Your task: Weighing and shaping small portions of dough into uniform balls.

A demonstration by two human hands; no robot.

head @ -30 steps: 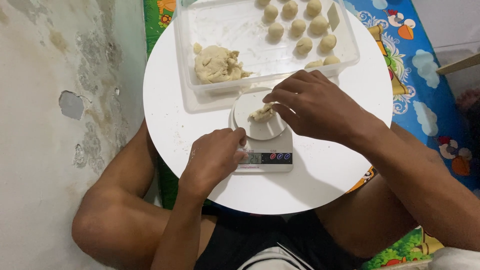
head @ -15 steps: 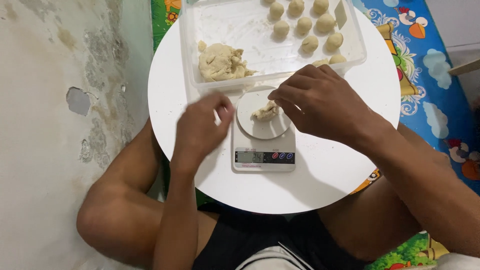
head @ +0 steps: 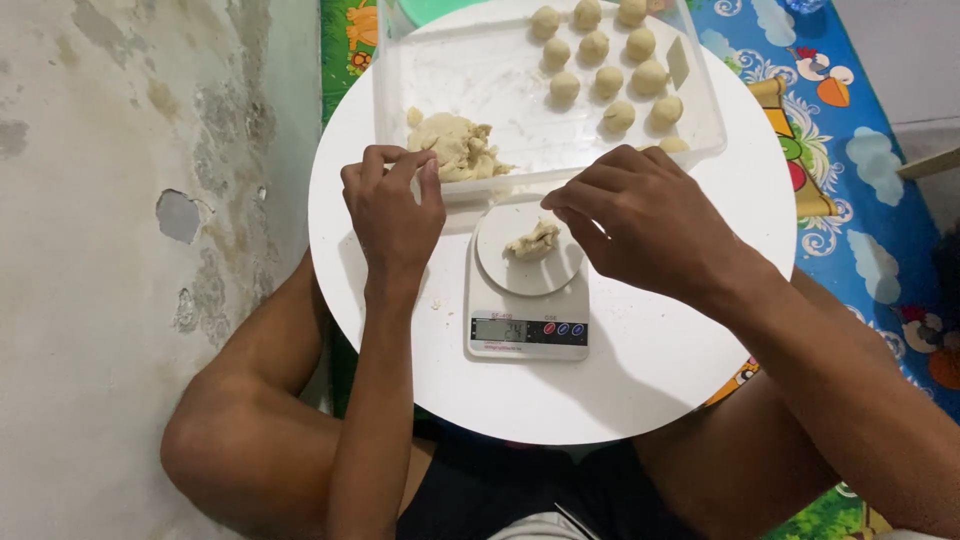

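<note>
**Dough weighed out piece by piece at a small round counter**

A person seated at a round white counter (head: 640, 380) portions pale dough over a digital kitchen scale (head: 527, 300). The left hand (head: 392, 210) reaches to the near edge of a clear plastic tray (head: 460, 70), its fingers (head: 415, 165) narrowed in a pinch at the big dough lump (head: 455, 145) lying in the tray's near left corner; whether a bit is already gripped cannot be told. The right hand (head: 640, 215) hovers just right of the scale's round pan, fingers curled close together and apparently holding nothing. A small ragged dough piece (head: 533, 241) lies on the pan. About a dozen rolled dough balls (head: 605, 55) sit in rows at the tray's far right. The step in hand looks like adjusting a portion's weight; the next move would call for a small, clean pinch off the lump, set on the pan without pressing on it.
</note>
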